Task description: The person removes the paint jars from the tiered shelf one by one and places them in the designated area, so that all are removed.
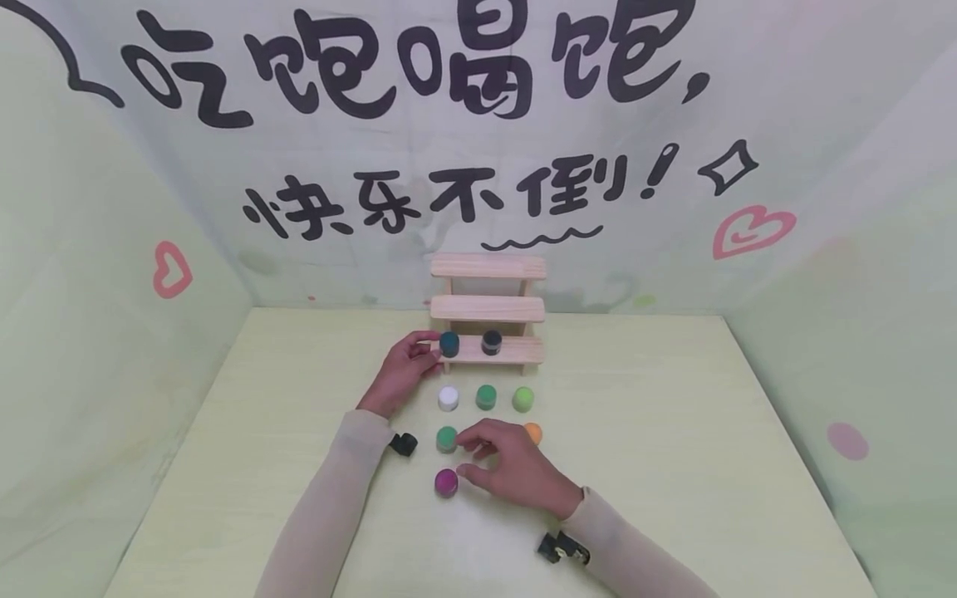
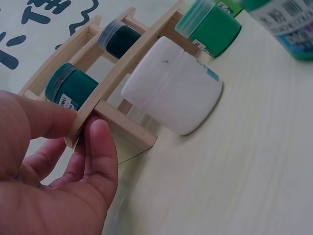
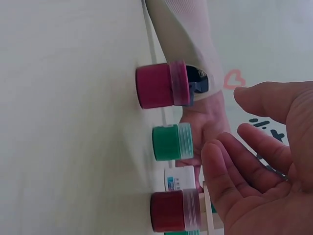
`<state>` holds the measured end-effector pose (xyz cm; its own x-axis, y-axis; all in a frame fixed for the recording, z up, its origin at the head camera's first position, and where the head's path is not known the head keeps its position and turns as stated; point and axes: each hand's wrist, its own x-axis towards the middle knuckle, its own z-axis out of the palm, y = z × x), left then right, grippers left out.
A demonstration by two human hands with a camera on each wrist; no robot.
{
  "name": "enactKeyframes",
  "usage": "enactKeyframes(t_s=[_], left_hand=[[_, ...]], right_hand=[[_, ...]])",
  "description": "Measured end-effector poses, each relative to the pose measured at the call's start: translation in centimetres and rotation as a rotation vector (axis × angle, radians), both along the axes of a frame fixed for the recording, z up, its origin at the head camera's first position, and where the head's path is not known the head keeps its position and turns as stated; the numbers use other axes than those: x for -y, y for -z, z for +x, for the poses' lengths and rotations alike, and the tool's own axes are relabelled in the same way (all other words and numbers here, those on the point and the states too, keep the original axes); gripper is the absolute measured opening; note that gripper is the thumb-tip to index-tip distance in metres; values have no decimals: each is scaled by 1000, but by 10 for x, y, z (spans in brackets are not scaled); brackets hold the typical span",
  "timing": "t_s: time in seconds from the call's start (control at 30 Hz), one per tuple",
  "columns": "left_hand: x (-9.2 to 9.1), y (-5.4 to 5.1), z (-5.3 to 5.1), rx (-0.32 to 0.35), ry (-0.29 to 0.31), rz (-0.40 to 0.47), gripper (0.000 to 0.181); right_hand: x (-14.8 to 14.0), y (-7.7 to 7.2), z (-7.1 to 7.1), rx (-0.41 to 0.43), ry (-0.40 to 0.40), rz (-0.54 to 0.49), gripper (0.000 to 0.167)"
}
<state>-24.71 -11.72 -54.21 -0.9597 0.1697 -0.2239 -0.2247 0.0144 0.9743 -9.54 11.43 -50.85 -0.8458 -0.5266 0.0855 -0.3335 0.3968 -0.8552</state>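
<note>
My left hand grips the left end of the lowest board of a three-step wooden rack, thumb above and fingers below in the left wrist view. Beside that thumb, a dark teal paint jar stands on the board, with a near-black jar to its right. My right hand hovers over the table with loosely bent fingers, holding nothing. Closest to its fingertips are a green jar and a magenta jar. A red jar appears in the right wrist view; the hand hides it from the head view.
In front of the rack stand a white jar, a green jar and a light green jar. An orange jar is partly covered by the right hand. Printed cloth hangs behind the table and along both sides.
</note>
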Motion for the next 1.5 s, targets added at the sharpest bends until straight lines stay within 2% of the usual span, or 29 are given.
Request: enactKeyframes(t_s=[0.37,0.8,1.17,1.5], left_hand=[[-2,-3,2,-8,-1,-19,34],[-1,-2,2,3,-2,-26,35],[-1,0,1,-6,1,-16,35],[0,-1,1,-8,5,-10,35]], right_hand=[[-6,-7,-16,-52,64,20,33],[-13,-8,-49,-25,160,-8,34],[-18,-17,-73,15,254,-9,35],[-22,-23,-99,-60,349,7,34]])
